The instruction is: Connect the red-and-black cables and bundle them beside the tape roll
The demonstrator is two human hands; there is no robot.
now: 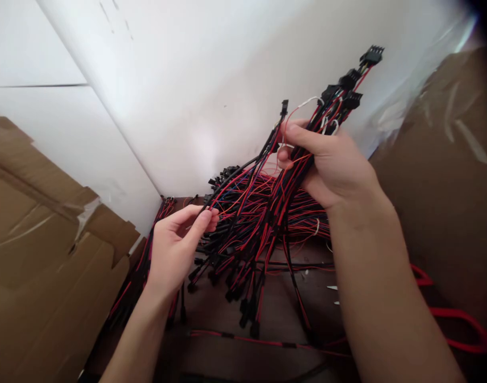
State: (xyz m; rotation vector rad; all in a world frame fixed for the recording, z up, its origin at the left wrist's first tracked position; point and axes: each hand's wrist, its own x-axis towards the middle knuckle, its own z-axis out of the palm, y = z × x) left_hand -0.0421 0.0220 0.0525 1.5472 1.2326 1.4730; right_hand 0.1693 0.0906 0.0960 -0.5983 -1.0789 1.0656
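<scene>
My right hand (327,154) is closed round a bundle of wire harnesses (281,205), red, black and blue wires with black plug connectors (350,80) sticking up past the fingers. A smaller connector (284,106) stands up by the thumb and index finger. Thin orange and white wires loop over that hand. Lower and to the left, my left hand (185,229) pinches a few wires (227,183) that run up to the right hand. Behind and below both hands lies a large pile of similar wires (303,218), and its far parts are partly hidden.
Cardboard (40,255) stands at the left, and more cardboard (438,159) with clear tape at the right. A white wall (211,69) closes off the back. Red-handled scissors (462,319) lie on the dark table (219,361), partly behind my right forearm. A single harness (259,340) lies in front.
</scene>
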